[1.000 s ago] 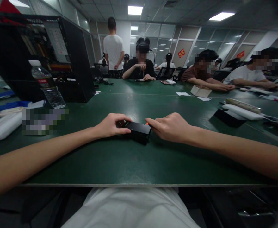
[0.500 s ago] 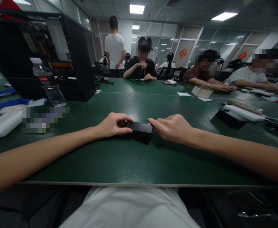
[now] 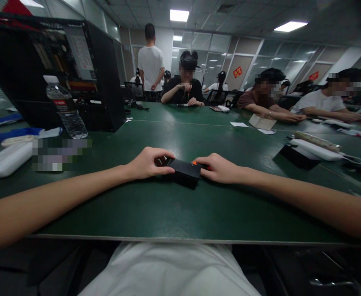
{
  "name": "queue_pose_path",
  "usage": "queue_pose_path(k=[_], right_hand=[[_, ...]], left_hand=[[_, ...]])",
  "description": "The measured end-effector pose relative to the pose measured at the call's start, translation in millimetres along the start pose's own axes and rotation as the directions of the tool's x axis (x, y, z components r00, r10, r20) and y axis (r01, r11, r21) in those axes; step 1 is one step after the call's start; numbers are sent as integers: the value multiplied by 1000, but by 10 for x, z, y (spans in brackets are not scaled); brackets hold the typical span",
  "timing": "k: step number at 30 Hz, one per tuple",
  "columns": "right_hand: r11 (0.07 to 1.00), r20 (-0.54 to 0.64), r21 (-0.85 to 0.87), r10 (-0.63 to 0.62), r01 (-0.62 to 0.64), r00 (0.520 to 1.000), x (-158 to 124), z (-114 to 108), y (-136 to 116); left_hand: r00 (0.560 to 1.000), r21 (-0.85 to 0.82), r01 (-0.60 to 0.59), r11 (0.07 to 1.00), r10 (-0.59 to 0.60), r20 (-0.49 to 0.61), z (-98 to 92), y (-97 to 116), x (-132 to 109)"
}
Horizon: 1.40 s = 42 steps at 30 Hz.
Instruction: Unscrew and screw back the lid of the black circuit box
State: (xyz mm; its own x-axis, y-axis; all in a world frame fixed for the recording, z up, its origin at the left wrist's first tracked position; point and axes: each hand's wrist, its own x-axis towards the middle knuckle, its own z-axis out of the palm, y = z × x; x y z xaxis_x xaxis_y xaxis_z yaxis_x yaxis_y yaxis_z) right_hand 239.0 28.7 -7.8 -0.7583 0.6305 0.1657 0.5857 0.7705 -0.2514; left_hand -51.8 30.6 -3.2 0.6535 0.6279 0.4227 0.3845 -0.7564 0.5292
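A black rectangular box (image 3: 185,172) rests on the green table (image 3: 155,213) in front of me, slightly tilted to my view. My left hand (image 3: 149,162) grips its left end, with the thumb on the near side and fingers on the far side. At the box's right end, my right hand (image 3: 219,167) is closed around a small orange-and-black tool (image 3: 209,167). Most of that tool is hidden by the fingers, so its exact kind does not show. Orange also shows at the forefinger's tip, next to the box's far right corner.
To the left stand an open black computer case (image 3: 103,78) and a water bottle (image 3: 65,107). A white device (image 3: 9,160) lies nearer. On the right are a white case (image 3: 316,149), a black box (image 3: 297,157) and a small carton (image 3: 262,122). Several people sit around the table.
My right hand has turned, its fingers curling lower around the tool, and more orange shows. The black box has shifted slightly right in view, with my left hand still on it.
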Motion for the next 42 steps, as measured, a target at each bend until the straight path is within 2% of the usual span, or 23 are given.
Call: queue_pose_path(k=[4, 10, 16, 18, 21, 23, 25, 27, 31, 36, 42], right_hand=[[987, -81, -155, 35, -47, 996, -151, 31, 115], [939, -136, -266, 187, -217, 973, -287, -46, 280], [871, -133, -423, 212, -249, 968, -218, -90, 200], [843, -169, -479, 188, -247, 968, -213, -97, 145], [860, -279, -486, 16, -156, 960, -223, -100, 63], [909, -344, -415, -128, -28, 930, -231, -85, -13], [942, -380, -325, -210, 82, 901, -236, -57, -118], [950, -367, -281, -236, 134, 900, -234, -33, -238], [947, -292, -282, -239, 156, 926, -203, -61, -401], [974, -248, -182, -175, 132, 953, -147, -137, -430], [959, -278, -232, -224, 161, 934, -119, -148, -418]], left_hand=[[1000, -6, 10, 1000, -10, -9, 6, 6, 1], [1000, 11, 16, 1000, -16, -6, 8, 21, 6], [1000, 17, 6, 1000, -6, -11, 30, 26, 15], [1000, 21, 1, 1000, 0, -16, 37, 24, 17], [1000, 24, -17, 1000, 18, -23, 44, 14, 18], [999, 22, -24, 999, 24, -25, 47, 4, 16], [999, 17, -23, 1000, 24, -32, 50, -1, 13], [999, 7, -20, 1000, 20, -31, 54, 4, 8], [999, -22, 31, 999, -32, -26, 65, 52, -6], [996, -24, 75, 997, -76, -42, 82, 112, -31], [990, -69, 143, 987, -143, 11, 59, 93, -68]])
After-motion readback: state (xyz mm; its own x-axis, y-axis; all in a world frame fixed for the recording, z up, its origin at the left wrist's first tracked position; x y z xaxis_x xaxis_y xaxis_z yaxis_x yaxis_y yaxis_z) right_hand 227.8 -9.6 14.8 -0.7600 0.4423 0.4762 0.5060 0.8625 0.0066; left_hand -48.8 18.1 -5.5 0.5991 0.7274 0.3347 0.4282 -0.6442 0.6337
